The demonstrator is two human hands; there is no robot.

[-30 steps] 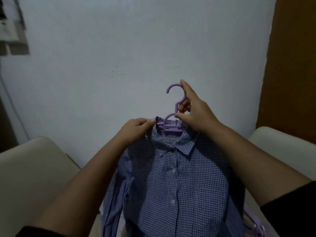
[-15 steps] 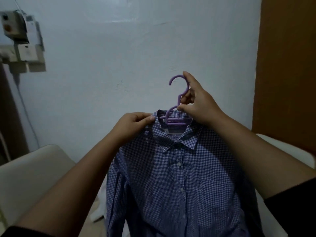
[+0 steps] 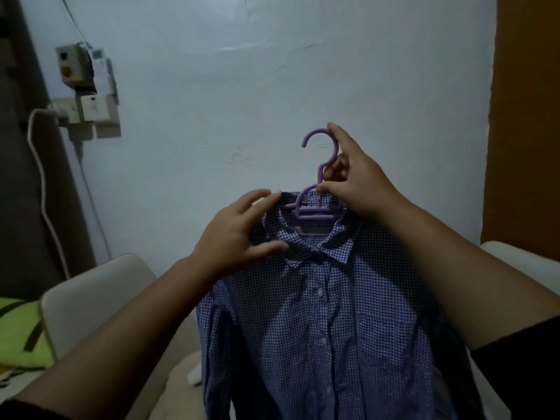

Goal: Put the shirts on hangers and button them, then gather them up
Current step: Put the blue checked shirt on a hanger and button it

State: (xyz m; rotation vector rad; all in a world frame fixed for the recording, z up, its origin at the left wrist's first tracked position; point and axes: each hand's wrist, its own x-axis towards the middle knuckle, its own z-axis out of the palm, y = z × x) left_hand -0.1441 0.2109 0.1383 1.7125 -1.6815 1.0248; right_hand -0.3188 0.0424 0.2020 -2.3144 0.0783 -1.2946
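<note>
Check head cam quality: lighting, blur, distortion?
Head view: dim, bluish light; soft glare streak high on the wall; wide-angle bowing at the edges; left hand slightly soft, right hand, purple hanger and checked shirt legible, forearm shadows on the fabric.

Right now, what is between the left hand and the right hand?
In the head view, the shirt collar and the purple hanger lie between them. The right hand pinches the hanger's neck; the left hand touches the collar's edge with straight fingers.
</note>
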